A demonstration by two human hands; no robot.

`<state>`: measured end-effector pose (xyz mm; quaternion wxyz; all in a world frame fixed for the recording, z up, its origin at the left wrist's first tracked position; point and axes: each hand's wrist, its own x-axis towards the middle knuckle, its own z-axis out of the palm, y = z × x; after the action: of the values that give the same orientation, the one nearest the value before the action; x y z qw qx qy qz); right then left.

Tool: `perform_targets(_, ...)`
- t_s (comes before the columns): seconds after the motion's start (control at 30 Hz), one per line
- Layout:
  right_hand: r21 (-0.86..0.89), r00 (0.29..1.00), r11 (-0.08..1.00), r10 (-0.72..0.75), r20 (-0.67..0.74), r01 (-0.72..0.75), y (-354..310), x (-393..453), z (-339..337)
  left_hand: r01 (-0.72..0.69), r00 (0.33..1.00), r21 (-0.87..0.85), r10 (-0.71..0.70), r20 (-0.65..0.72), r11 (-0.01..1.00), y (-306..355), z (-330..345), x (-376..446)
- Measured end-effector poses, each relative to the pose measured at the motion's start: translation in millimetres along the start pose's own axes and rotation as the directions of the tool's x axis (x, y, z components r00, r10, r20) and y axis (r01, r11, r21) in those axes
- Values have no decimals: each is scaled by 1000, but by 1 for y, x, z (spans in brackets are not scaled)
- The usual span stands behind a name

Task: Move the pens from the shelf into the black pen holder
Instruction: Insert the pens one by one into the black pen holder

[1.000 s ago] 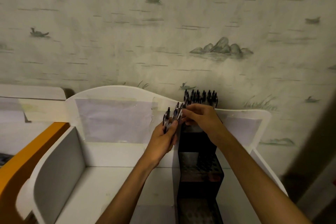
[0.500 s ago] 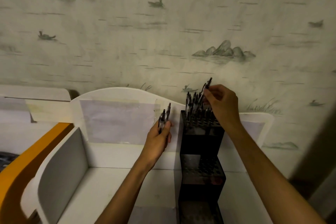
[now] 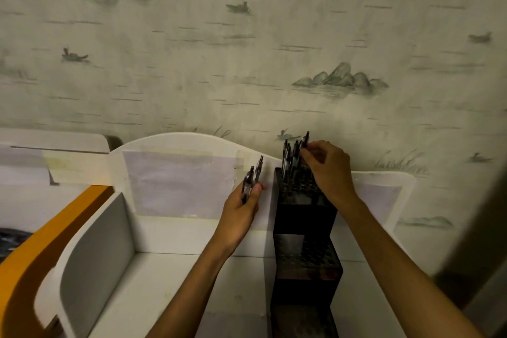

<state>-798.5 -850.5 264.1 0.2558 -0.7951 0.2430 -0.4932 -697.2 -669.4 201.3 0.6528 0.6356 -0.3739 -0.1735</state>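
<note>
Pens [image 3: 251,181] stick up out of the left hand [image 3: 241,211] just left of centre in the frame, a small bundle of about two, their clip ends pointing up and slightly right, their lower ends hidden in the fist. That hand's fingers are curled round the bundle, thumb pressed along its side, with the forearm running down toward the bottom middle of the frame. The bundle is just beside the left wall of the black pen holder [image 3: 304,217], not touching it as far as can be seen.

The right hand [image 3: 327,169] is right of centre, above the holder's tallest, rearmost step. Its thumb and fingertips pinch the upper part of one pen [image 3: 304,143], which leans to the right with its tip end lowest among the other pens [image 3: 288,159] already standing in the holes there. Whether its tip has entered a hole cannot be told. The wrist bends downward, the forearm stretching to the lower right corner.

The holder stands on a white shelf [image 3: 164,282], stepped in three tiers; the middle tier [image 3: 307,254] shows open holes. Behind is a wall [image 3: 247,63] with painted hills and birds; an orange edge [image 3: 41,241] curves at lower left.
</note>
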Motion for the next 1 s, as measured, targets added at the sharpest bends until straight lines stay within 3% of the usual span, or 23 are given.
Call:
perform_targets(0.43, -67, 992, 998, 23, 123, -15, 17, -21, 7, -1, 1000, -5, 1, 4, 1000, -5, 4, 1)
perform_targets(0.63, -26, 997, 998, 51, 60, -50, 12, -23, -3, 35, 997, -79, -29, 77, 996, -1, 7, 2)
perform_targets(0.77, 175, 965, 976, 81, 248, -127, -2, -24, -5, 37, 988, -100, -21, 155, 994, 4, 12, 2)
perform_targets(1.0, 324, 877, 915, 60, 477, -239, -20, -36, -5, 22, 972, -69, -5, 233, 997, 6, 17, 1)
